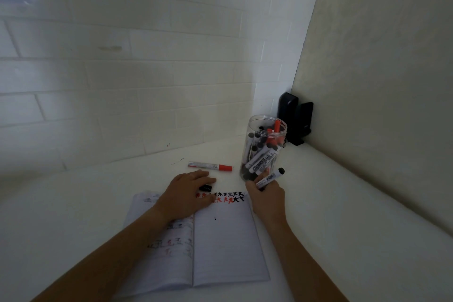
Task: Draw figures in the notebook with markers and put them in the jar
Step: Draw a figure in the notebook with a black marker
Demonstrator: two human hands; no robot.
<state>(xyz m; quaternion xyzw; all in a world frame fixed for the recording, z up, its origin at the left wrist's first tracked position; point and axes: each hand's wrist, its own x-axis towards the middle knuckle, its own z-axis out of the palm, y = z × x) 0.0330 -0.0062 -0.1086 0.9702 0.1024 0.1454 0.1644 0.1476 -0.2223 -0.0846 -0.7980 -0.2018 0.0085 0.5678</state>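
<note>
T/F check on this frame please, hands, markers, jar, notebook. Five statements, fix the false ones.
1. The right hand holds a black-capped marker. True.
2. The jar lies on its side. False: it stands upright with its mouth open, and markers are inside.
3. A red-capped marker lies on the table beyond the notebook. True.
4. The left hand grips the red-capped marker. False: it rests flat on the notebook's top edge, apart from that marker.
5. The figures on the right page are red and black. True.
</note>
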